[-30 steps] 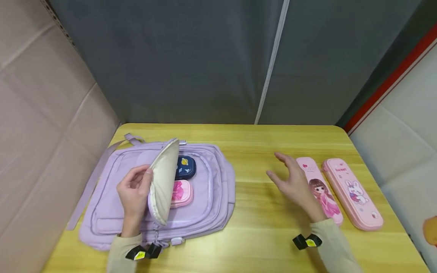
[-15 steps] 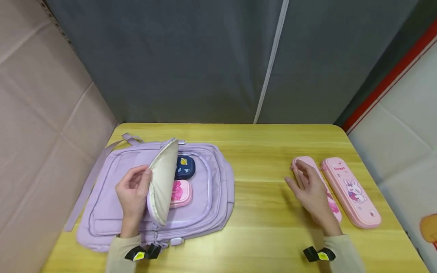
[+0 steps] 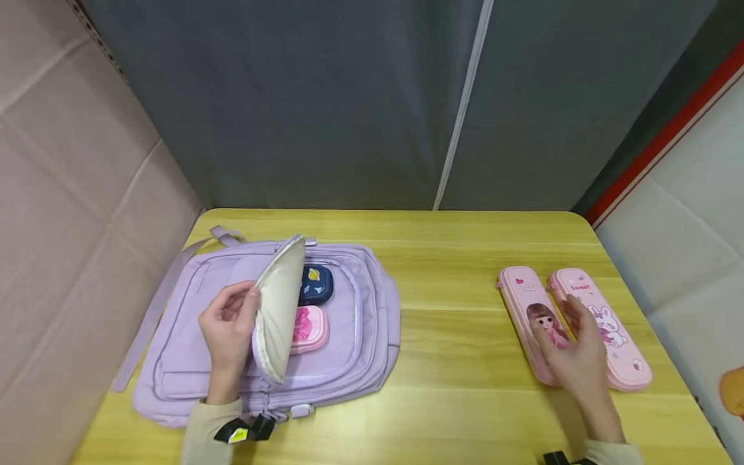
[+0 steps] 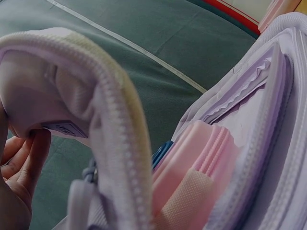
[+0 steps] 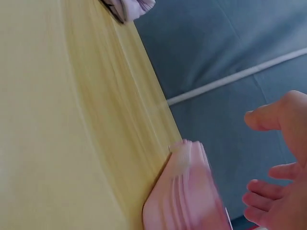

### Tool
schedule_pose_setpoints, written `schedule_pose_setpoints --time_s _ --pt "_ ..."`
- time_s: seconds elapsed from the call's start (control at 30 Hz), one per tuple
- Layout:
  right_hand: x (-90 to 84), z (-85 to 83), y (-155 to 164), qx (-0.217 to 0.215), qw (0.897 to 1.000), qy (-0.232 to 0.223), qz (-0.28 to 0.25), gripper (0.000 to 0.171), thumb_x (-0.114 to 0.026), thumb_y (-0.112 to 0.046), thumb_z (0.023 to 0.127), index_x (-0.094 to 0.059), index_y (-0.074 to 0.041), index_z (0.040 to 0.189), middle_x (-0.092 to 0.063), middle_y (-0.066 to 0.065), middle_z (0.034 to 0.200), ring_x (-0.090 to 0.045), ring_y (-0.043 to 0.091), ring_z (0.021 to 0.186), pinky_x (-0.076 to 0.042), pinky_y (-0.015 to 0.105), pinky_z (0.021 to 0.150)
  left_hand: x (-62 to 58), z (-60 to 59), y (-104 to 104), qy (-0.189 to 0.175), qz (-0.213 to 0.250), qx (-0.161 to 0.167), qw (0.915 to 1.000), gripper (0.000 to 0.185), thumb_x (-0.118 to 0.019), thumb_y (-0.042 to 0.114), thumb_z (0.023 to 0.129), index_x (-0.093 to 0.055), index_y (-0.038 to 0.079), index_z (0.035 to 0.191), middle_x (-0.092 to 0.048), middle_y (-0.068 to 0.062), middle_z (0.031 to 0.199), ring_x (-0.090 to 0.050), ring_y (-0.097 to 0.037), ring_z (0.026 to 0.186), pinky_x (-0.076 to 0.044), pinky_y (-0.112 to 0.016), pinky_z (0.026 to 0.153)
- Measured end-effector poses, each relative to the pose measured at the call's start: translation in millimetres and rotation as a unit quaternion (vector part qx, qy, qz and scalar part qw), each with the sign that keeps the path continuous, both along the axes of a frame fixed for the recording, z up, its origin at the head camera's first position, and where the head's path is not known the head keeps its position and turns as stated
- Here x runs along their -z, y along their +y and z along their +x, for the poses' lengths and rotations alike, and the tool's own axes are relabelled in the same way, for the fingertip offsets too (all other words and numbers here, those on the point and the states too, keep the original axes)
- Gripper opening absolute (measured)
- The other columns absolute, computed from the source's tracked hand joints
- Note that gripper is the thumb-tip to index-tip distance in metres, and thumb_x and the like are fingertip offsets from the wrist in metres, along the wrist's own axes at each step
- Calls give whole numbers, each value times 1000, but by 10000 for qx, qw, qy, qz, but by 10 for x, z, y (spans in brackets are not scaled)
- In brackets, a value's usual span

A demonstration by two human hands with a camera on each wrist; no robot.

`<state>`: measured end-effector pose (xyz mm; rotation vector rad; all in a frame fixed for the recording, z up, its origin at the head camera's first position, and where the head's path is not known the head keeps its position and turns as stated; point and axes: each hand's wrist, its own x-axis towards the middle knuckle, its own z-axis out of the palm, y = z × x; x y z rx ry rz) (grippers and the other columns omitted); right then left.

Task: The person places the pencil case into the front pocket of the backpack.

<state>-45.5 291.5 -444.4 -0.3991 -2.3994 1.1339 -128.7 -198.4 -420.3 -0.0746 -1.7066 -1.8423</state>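
Observation:
A lilac backpack (image 3: 194, 336) lies flat on the table's left side. My left hand (image 3: 228, 332) pinches the edge of its front pocket flap (image 3: 280, 316), folded back to show a cream lining. Inside the pocket are a navy case (image 3: 316, 285) with a planet picture and a pink case (image 3: 310, 329) with a bow, both partly hidden by the flap. At the right, my right hand (image 3: 584, 365) hovers over two pink pencil cases, thumb and fingers apart. One pencil case (image 3: 522, 287) carries a doll picture; the other pencil case (image 3: 630, 365) has a rabbit.
The wooden table (image 3: 442, 336) stretches between the backpack and the pencil cases. A dark grey curtain (image 3: 325, 116) hangs behind its far edge. Pale panels stand at both sides, and a backpack strap (image 3: 154, 316) trails along the left.
My right hand has moved right and nearer, from left of the doll pencil case to over the two pencil cases. The left hand keeps holding the flap; the pencil cases stay put.

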Motion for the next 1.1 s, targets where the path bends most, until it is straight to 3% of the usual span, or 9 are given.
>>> schedule_pose_setpoints --time_s 0.2,0.23,0.5,0.63,0.73,0.8,0.87,1.0,1.1 --pt "68 112 71 155 9990 -355 -229 87 -82 -7 79 -37 -1 153 -49 30 145 -47 46 132 -27 4 111 11 8 -14 -53 -31 -71 10000 14 -66 -11 87 -67 -22 96 -75 2 78 -71 -5 70 -58 -12 67" --pt "93 125 76 150 9987 -391 -277 89 -82 -6 78 -35 0 153 -47 31 145 -45 48 133 -26 5 112 12 9 -16 -56 -35 -79 9999 14 -66 -11 87 -67 -22 96 -75 2 78 -71 -5 70 -58 -12 68" --pt "292 188 49 160 9991 -287 -283 93 -85 1 69 -36 9 148 -48 37 138 -48 42 123 -27 1 103 16 11 -20 4 -6 -16 10000 15 -66 -12 87 -66 -23 97 -75 1 80 -71 -6 71 -58 -12 68" --pt "356 214 57 46 9997 -218 96 89 -89 1 63 -44 12 139 -54 31 126 -49 19 107 -28 2 93 16 13 -19 -13 -29 -31 10000 15 -66 -12 87 -66 -24 97 -75 1 80 -71 -6 71 -58 -13 68" --pt "396 236 91 -101 9992 -288 257 92 -92 1 59 -45 11 138 -56 29 122 -41 -3 103 -27 0 90 19 13 -16 14 -55 -38 10000 15 -66 -13 87 -65 -24 96 -75 2 80 -71 -5 71 -58 -12 68" --pt "415 241 116 -208 9988 -345 283 94 -92 1 57 -45 11 139 -57 29 121 -39 -8 102 -28 0 89 17 13 -14 42 -75 -34 10000 15 -65 -13 87 -65 -24 96 -75 2 80 -71 -5 71 -58 -12 68" --pt "418 232 131 -164 9984 -443 295 91 -92 1 57 -48 11 136 -60 27 117 -43 -4 98 -33 5 88 11 12 -12 38 -104 -47 9999 15 -65 -13 87 -66 -24 96 -75 2 80 -71 -5 71 -58 -12 68" --pt "401 215 109 496 9957 -756 195 83 -90 -4 62 -51 12 134 -59 29 116 -52 23 98 -36 20 85 1 20 -9 -55 -178 -95 9998 15 -66 -12 87 -66 -23 97 -74 4 79 -71 -4 71 -58 -12 68" --pt "383 200 74 1076 9913 -761 -54 83 -87 -8 65 -50 11 138 -56 32 125 -52 37 108 -39 28 96 -3 26 -6 -132 -190 -120 9997 15 -65 -12 87 -66 -22 97 -74 5 78 -71 -4 70 -58 -12 68"
